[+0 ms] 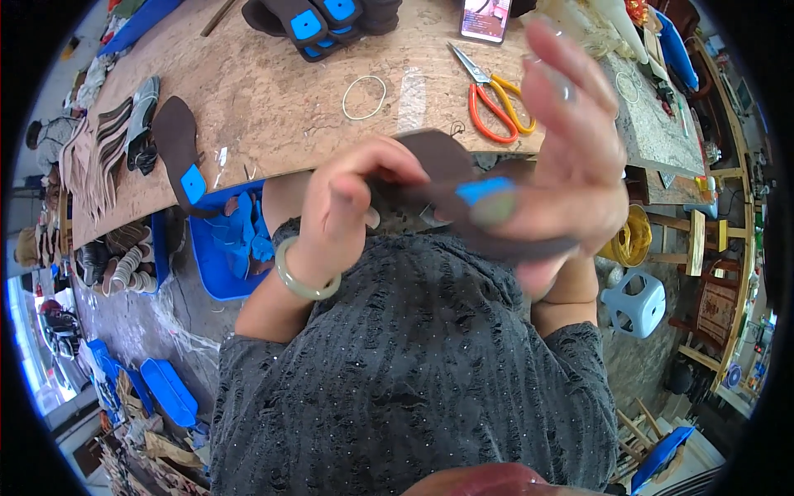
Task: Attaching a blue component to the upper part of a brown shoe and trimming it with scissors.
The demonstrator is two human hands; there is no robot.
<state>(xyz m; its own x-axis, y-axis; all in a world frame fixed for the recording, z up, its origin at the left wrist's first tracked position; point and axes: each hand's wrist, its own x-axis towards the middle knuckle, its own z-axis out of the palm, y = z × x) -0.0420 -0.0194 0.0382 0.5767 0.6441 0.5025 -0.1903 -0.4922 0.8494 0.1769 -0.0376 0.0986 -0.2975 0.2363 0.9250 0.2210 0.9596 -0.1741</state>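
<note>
Both hands are on a dark brown shoe insole point(525, 248) held in front of my chest, just off the table's near edge. My left hand point(335, 207), with a pale bangle at the wrist, has its fingers bent over the insole's left end. My right hand point(575, 174) grips the other end, its thumb against a bright blue patch point(482, 190); some of its fingers stick up and are smeared by motion. Behind them shows a rounded brown insole piece point(434, 153); I cannot tell whether it is separate.
On the wooden table point(273, 107) lie orange-and-yellow-handled scissors point(494, 99), a rubber band point(364, 97), a phone point(485, 18), stacked insoles point(331, 25) and a single insole point(178, 149). Strips point(99, 153) hang at the left edge. Below stands a blue bin point(219, 281); a stool point(634, 303) is at right.
</note>
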